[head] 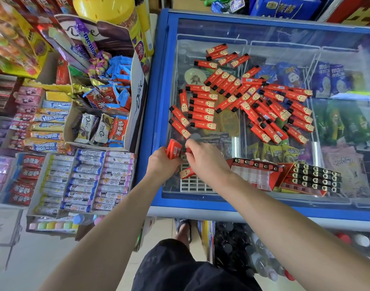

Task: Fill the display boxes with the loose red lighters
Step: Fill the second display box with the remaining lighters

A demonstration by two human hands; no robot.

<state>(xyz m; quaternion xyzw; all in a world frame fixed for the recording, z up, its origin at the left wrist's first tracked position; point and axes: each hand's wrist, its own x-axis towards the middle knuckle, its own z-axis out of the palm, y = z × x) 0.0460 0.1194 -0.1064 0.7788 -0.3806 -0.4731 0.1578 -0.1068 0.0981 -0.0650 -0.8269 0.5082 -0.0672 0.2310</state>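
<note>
Several loose red lighters [240, 97] lie scattered on the glass lid of a blue chest freezer [156, 114]. My left hand [162, 164] grips a small stack of red lighters [174, 149] near the lid's front left. My right hand [203, 157] reaches in beside it and pinches one lighter at the stack. Below both hands lies a white grid tray [192, 183] with one lighter [187, 172] resting on it. To the right stands a red display box [253, 173] with one filled row, and a second display box [312, 178] full of black-topped lighters.
Left of the freezer, cardboard trays of candy and chocolate [100, 114] crowd a counter, with candy rolls [85, 181] in front. Frozen goods show under the glass. Bottles [264, 259] stand on the floor below the freezer's front edge.
</note>
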